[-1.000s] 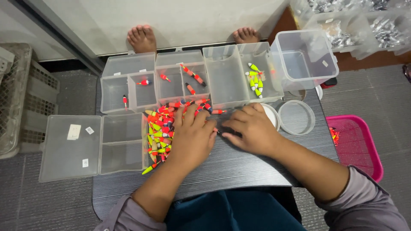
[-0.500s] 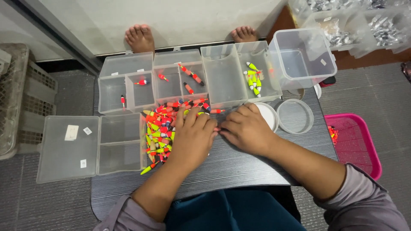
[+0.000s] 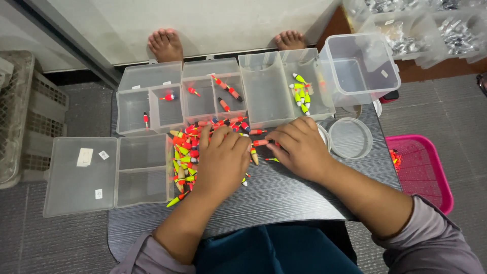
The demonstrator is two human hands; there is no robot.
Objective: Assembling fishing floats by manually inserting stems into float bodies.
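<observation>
Pink basket (image 3: pixel 423 167): on the floor right of the table, holding a few small bright pieces.
Grey crate (image 3: pixel 23 114): at the left edge, latticed walls.
Round clear lid (image 3: pixel 350 138): flat on the dark table (image 3: pixel 284 195), near the right edge.
Tall clear tub (image 3: pixel 359 67): at the table's far right corner.
Bare feet (image 3: pixel 165 44): two, beyond the far edge, by the wall.

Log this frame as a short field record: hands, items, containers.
left hand: palm down on the pile of small fishing floats
right hand: on the table, fingertips at a red float
divided clear box: a few floats per compartment, yellow-green ones at right
open clear case: left of pile
round lid: right of hands
pink basket: on floor, right
</observation>
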